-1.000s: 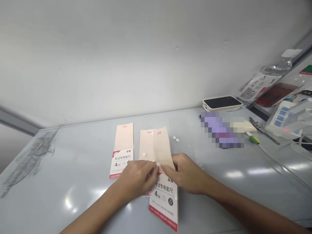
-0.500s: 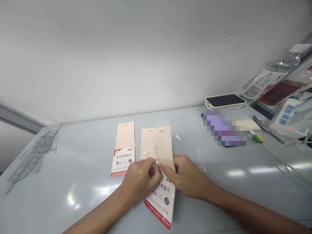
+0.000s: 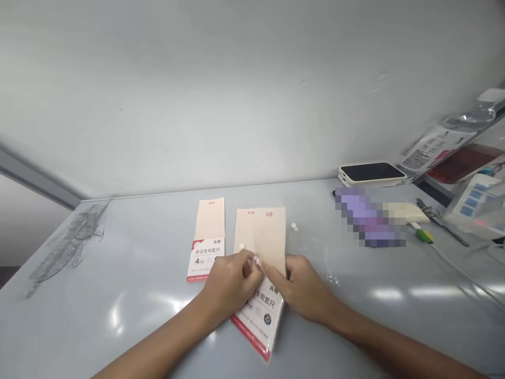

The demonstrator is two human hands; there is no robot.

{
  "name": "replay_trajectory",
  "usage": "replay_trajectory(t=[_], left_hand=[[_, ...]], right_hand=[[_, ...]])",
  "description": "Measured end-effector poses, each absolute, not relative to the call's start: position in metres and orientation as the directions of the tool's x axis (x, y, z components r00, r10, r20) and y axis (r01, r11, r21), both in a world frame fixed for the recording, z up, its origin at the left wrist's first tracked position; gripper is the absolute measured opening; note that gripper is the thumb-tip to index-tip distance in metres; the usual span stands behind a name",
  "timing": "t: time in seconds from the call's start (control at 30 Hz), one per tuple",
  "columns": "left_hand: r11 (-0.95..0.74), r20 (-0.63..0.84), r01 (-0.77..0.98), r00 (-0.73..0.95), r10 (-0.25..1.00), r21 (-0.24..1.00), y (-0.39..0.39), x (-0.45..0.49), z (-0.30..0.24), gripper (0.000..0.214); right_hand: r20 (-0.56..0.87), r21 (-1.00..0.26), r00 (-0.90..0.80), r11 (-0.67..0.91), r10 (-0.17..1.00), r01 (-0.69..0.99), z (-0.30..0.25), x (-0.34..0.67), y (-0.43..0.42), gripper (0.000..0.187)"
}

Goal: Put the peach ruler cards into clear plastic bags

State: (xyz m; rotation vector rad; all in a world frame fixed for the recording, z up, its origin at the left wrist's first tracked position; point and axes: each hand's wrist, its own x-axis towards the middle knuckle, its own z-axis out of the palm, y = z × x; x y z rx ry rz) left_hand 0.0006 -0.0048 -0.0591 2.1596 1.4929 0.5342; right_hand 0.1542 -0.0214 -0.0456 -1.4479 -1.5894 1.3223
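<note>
My right hand point(image 3: 305, 281) is closed round the right edge of a ruler-set packet point(image 3: 265, 310), a pale pink and white card sleeve with a red bottom band, glossy as if wrapped in clear film. The packet is tilted, its lower corner toward me. My left hand point(image 3: 235, 273) is closed in a pinch at the packet's middle, where a small white piece point(image 3: 256, 260) shows between thumb and forefinger, close to the right thumb. Behind, partly covered, lies another pale pink card point(image 3: 241, 226) with a white dot point(image 3: 242, 246) on it.
A matching ruler-set packet point(image 3: 205, 258) lies to the left on the grey table point(image 3: 130, 252). Small white discs point(image 3: 294, 226) and crumpled clear film point(image 3: 331, 273) are on the right. Farther right are a phone point(image 3: 372, 172), a blurred purple object point(image 3: 366, 218), a cable point(image 3: 453, 263) and a bottle point(image 3: 445, 134).
The upper part of the held packet has shifted right and its lower corner left. Both hands stay pinched together at its middle. The whole view has swung slightly.
</note>
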Motion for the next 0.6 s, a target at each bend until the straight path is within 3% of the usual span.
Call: replay_trajectory(t=[0.17, 0.37, 0.47, 0.6], left_hand=[[-0.296, 0.093, 0.725, 0.307, 0.947, 0.622, -0.003, -0.004, -0.053, 0.018], [-0.122, 0.066, 0.507, 0.128, 0.990, 0.853, 0.003, -0.006, -0.050, 0.030], [-0.095, 0.028, 0.347, 0.194, 0.981, 0.933, 0.005, -0.005, -0.044, 0.016], [-0.096, 0.039, 0.177, 0.302, 0.953, 0.980, 0.007, -0.003, -0.038, 0.020]], right_hand=[[-0.249, -0.957, -0.287, -0.189, 0.925, 0.220, -0.042, 0.161, -0.015, 0.030], [-0.207, -0.978, -0.366, -0.186, 0.907, 0.093, -0.038, 0.177, 0.001, 0.028], [-0.176, -0.984, -0.346, -0.170, 0.921, 0.049, -0.039, 0.182, 0.006, 0.027], [-0.192, -0.981, -0.323, -0.189, 0.927, 0.042, -0.041, 0.181, 0.006, 0.031]])
